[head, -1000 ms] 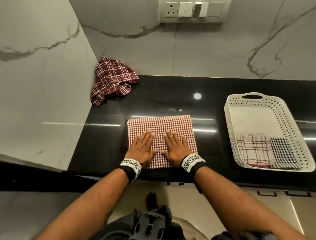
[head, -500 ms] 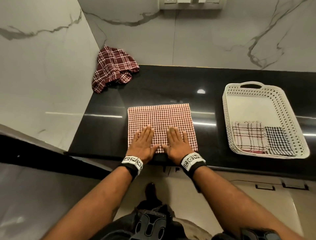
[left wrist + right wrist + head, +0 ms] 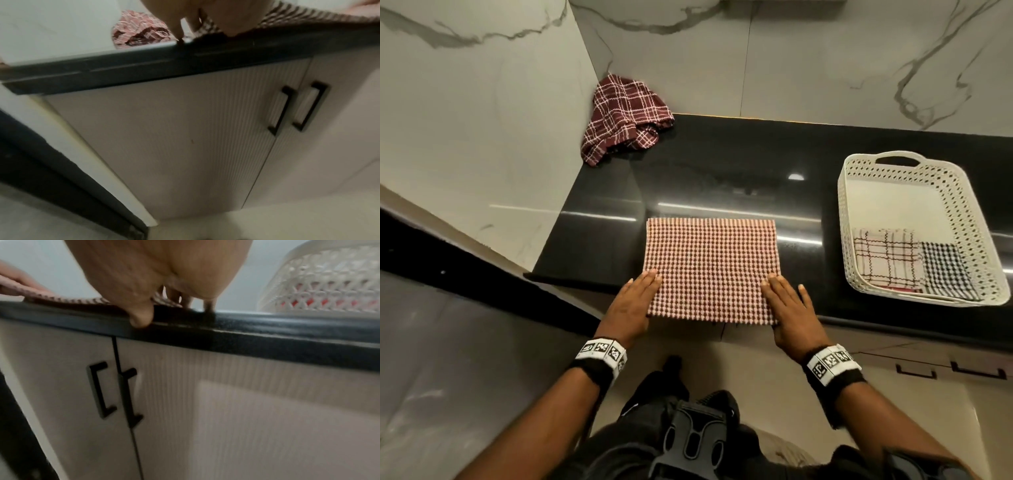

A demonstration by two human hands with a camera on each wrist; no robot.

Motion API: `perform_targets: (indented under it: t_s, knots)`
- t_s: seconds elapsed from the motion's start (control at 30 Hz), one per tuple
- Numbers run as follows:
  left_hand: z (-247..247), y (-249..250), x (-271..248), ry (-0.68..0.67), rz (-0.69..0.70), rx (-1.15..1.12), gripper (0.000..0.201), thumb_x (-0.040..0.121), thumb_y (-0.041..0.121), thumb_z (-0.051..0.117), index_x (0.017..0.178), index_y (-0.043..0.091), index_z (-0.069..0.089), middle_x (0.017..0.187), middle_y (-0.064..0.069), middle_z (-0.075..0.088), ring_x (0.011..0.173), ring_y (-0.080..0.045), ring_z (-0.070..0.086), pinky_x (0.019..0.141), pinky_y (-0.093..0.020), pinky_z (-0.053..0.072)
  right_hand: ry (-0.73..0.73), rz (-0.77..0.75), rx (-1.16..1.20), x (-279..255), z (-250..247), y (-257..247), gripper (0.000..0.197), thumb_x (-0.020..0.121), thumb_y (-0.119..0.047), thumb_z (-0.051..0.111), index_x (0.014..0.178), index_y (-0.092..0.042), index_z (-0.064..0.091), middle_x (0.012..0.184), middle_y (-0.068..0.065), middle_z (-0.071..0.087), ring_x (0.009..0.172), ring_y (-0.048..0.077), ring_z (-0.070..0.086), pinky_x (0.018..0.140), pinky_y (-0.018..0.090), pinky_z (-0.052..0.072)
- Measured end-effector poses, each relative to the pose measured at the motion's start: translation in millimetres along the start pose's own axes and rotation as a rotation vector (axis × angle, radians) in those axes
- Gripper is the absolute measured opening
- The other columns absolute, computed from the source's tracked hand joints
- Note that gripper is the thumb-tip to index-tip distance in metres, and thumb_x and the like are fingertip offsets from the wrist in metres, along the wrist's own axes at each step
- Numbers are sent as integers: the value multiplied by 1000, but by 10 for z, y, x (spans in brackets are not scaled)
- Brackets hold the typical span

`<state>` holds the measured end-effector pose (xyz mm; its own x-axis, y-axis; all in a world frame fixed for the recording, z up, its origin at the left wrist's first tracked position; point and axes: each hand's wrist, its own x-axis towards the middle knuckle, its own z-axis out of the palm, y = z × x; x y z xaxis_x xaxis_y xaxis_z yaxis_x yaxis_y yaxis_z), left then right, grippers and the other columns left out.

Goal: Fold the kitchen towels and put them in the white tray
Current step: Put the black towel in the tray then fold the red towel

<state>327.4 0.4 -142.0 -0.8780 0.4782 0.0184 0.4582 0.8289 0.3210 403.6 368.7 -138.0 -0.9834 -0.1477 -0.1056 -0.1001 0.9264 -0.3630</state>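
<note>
Left hand (image 3: 631,308) and right hand (image 3: 789,310), fingers straight and together, flank the folded red-checked cloth towel's (image 3: 710,270) near corners at the black counter edge (image 3: 893,329); bare counter beyond fingertips.

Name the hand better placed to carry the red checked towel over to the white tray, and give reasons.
Right, probably. The right hand rests at the red checked towel's right edge, the side facing the white tray. The left hand sits at the far edge and would have to cross over.

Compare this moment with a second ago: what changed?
Both hands slid apart from the middle of the checked towel to its near corners: left hand at the left edge, right hand at the right. The crumpled towel, tray and its folded towels stayed put.
</note>
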Motion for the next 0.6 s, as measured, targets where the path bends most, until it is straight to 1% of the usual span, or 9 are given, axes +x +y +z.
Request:
perform_targets:
  t_s: [0.1, 0.13, 0.17, 0.2, 0.23, 0.3, 0.43, 0.5, 0.6]
  knots:
    - [-218, -2, -81, 19, -126, -306, 51, 73, 9, 68, 122, 18, 66, 134, -2, 62, 126, -20, 56, 108, -34, 43, 107, 64, 304, -113, -132, -23, 50, 84, -1, 65, 131, -20, 63, 143, 0, 55, 136, 19, 47, 119, 43, 23]
    - [-331, 40, -65, 48, -187, -352, 37, 77, 11, 65, 112, 19, 69, 118, -2, 70, 112, -21, 64, 97, -32, 49, 142, 115, 397, -106, -229, -52, 38, 86, 0, 64, 118, -20, 70, 128, 1, 67, 121, 19, 59, 110, 39, 36]
    - [-429, 79, -20, 85, -247, -376, 22, 83, 15, 64, 104, 19, 70, 101, -2, 73, 97, -21, 68, 84, -31, 52, 179, 172, 480, -88, -327, -87, 24, 90, -3, 62, 105, -19, 73, 109, 0, 73, 103, 17, 66, 97, 36, 47]
    - [-511, 116, 49, 116, -303, -398, 12, 90, 20, 64, 100, 17, 71, 91, -3, 73, 86, -21, 69, 75, -32, 51, 210, 225, 542, -30, -423, -128, 15, 93, -9, 61, 94, -19, 72, 93, -1, 74, 87, 16, 66, 82, 34, 50]
    - [-566, 152, 138, 133, -354, -420, 13, 93, 25, 64, 101, 16, 71, 88, -3, 73, 83, -20, 68, 72, -31, 49, 231, 275, 573, 54, -505, -168, 13, 96, -15, 59, 88, -17, 68, 83, -1, 71, 79, 16, 64, 74, 35, 49]
    - [-607, 157, 343, 110, -435, -416, 23, 97, 31, 59, 106, 12, 68, 94, -9, 72, 87, -24, 67, 74, -31, 48, 231, 364, 590, 292, -580, -217, 16, 98, -22, 57, 89, -13, 66, 83, 4, 70, 79, 20, 63, 70, 34, 47]
    - [-475, 118, 711, 34, -595, -280, 31, 103, 31, 44, 103, 3, 56, 103, -28, 65, 97, -44, 62, 79, -43, 46, 157, 500, 512, 795, -467, -217, 23, 100, -24, 49, 106, -7, 63, 107, 16, 70, 98, 32, 64, 80, 34, 46]
    - [-436, 151, 803, 20, -625, -211, 30, 104, 29, 39, 105, 3, 52, 106, -29, 64, 98, -46, 61, 80, -46, 45, 125, 554, 414, 952, -430, -254, 29, 102, -27, 44, 113, -5, 59, 112, 23, 67, 105, 41, 62, 86, 41, 48]
    - [-423, 170, 864, 41, -638, -170, 26, 105, 26, 38, 106, 3, 48, 106, -29, 64, 98, -48, 61, 79, -47, 45, 97, 556, 260, 1078, -420, -295, 32, 105, -30, 37, 114, -4, 53, 111, 26, 66, 103, 43, 63, 86, 45, 48]
